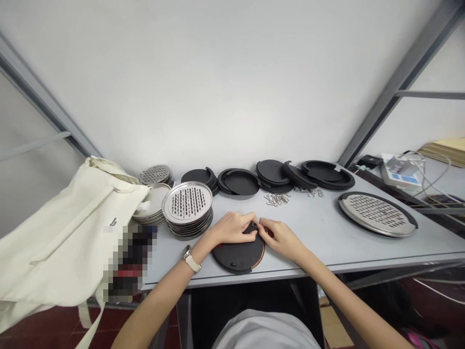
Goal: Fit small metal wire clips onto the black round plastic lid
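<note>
A black round plate [238, 254] lies at the table's front edge, with a brownish strip along its right rim. My left hand [234, 228] rests over its upper part, fingers bent and closed on the rim; a watch is on that wrist. At the plate's upper right, my right hand [278, 237] pinches a small metal hook [255, 224], close to the left fingertips. The fingers partly hide the hook, so how it sits on the plate is unclear. Several loose metal hooks [277, 199] lie behind the hands.
Left of my hands stands a stack of perforated metal grater discs [187, 201]. A cream bag [69, 232] hangs over the left side. Black round holders [240, 182] line the wall. An assembled grater disc [378, 213] lies right. Grey frame posts [395, 87] flank the table.
</note>
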Tool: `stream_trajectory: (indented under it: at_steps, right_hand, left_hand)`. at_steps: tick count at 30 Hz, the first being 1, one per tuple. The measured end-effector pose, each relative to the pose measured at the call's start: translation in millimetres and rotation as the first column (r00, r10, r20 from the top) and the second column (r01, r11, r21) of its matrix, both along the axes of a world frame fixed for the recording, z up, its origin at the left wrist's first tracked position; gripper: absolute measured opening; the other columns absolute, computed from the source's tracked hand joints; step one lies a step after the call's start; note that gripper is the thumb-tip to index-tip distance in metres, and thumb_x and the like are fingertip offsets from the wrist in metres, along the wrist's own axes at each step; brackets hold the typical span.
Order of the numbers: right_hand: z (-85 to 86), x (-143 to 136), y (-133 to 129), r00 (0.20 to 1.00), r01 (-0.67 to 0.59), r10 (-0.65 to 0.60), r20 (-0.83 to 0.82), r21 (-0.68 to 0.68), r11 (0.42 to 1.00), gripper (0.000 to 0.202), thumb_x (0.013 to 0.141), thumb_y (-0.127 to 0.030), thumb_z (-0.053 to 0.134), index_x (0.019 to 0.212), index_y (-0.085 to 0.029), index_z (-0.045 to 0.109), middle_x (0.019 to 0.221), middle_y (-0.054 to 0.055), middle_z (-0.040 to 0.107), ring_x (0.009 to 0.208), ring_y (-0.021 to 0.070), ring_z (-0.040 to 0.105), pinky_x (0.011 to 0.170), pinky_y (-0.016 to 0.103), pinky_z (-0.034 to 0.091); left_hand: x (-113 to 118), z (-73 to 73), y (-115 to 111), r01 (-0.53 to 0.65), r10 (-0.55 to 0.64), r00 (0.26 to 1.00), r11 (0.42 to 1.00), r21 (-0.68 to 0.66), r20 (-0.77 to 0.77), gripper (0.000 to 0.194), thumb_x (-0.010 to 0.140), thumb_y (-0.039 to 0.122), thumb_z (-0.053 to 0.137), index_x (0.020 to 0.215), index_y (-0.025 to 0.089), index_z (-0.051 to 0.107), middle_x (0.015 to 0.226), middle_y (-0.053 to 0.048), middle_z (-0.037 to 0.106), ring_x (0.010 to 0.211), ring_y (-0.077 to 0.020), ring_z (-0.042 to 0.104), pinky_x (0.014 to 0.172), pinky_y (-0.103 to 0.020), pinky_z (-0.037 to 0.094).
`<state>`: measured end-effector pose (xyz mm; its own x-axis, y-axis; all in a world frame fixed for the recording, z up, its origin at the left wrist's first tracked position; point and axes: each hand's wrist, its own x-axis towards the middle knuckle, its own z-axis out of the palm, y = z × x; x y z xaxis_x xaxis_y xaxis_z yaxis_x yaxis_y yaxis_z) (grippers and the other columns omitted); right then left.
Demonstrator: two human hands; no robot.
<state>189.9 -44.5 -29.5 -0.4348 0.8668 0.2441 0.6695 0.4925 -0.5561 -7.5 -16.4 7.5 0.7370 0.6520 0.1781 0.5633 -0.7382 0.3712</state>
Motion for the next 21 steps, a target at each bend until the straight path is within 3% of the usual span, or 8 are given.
stream_trajectory:
  at_steps: [8,21]
  right_hand:
    - [3.0,-1.1,-4.0,0.999,0.025,-0.026,0.034,0.018,1.0,0.02,0.089,-0.025,0.041,0.07,-0.02,0.046,0.06,-0.002,0.053,0.052,0.0122,0.047,0.054,0.022,0.03]
    - [7.0,3.8,-5.3,0.999,-0.036,0.036,0.035,0.0,0.999,0.036,0.096,-0.03,0.033,0.07,-0.019,0.055,0.062,0.001,0.059,0.054,0.0137,0.051,0.057,0.024,0.033]
  left_hand:
    - [0.2,3.3,-1.3,0.01,-0.009,1.0,1.0,0.021,-0.019,0.013,0.082,0.031,0.057,0.083,0.02,0.049,0.058,0.007,0.046,0.048,-0.0089,0.041,0.049,-0.024,0.025]
    - [1.0,4.5,-0.9,0.001,0.0,1.0,1.0,0.021,-0.031,0.024,0.081,0.03,0.057,0.103,0.023,0.058,0.06,0.006,0.051,0.053,-0.0099,0.048,0.052,-0.021,0.03]
